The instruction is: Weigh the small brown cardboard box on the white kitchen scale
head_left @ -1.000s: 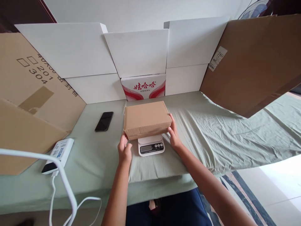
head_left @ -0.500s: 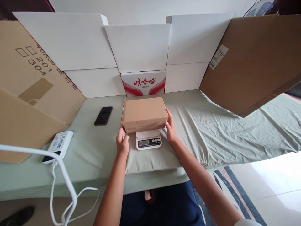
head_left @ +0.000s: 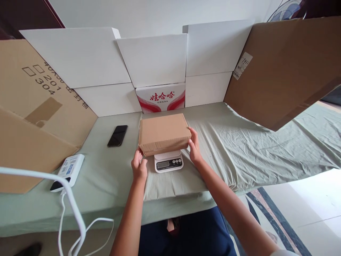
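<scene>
A closed brown cardboard box (head_left: 164, 132) sits over a white digital kitchen scale (head_left: 168, 164), covering most of its platform. The scale's small screen and buttons show in front of the box; no reading can be made out. My left hand (head_left: 139, 166) grips the box's lower left front corner, fingers curled under the edge. On the other side my right hand (head_left: 194, 146) holds the right end, thumb at the front corner and fingers along the side. Whether the box rests fully on the platform, I cannot tell.
A black smartphone (head_left: 117, 136) lies left of the box. Further left are a white power bank (head_left: 69, 170) with a white cable (head_left: 63, 209) and a large carton (head_left: 32, 138). White boxes (head_left: 154, 60) line the back; another big carton (head_left: 282, 67) stands right. Green cloth (head_left: 266, 149) covers the table.
The camera view has tilted a little, shifting the whole scene slightly. Both hands keep their hold on the cardboard box, which stays over the scale.
</scene>
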Motion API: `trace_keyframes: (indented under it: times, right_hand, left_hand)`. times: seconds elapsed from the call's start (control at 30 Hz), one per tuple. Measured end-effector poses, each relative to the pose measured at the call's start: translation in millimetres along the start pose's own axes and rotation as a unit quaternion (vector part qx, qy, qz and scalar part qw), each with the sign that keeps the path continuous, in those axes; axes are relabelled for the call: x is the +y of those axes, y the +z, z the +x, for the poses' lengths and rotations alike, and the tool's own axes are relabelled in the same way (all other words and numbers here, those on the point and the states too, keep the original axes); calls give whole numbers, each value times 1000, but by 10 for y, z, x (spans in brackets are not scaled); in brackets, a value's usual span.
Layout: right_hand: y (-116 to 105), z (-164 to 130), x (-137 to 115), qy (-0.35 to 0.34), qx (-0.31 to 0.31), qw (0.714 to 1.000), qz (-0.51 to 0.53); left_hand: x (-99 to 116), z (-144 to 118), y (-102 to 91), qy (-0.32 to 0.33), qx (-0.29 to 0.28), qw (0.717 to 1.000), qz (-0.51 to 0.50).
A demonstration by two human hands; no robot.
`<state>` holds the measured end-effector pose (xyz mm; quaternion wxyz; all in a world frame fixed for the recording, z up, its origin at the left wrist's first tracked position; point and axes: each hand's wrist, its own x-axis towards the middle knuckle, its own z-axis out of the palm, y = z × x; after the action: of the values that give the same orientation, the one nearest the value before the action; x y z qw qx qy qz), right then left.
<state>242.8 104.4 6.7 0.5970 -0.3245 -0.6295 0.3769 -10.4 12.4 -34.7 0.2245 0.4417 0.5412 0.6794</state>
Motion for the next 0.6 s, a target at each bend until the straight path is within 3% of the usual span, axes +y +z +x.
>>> trace_keyframes:
  times: [0.6]
  right_hand:
    - [1,13,-8,-30,7,1000,1]
  left_hand:
    - [7,7,7,-13,32,999,-28]
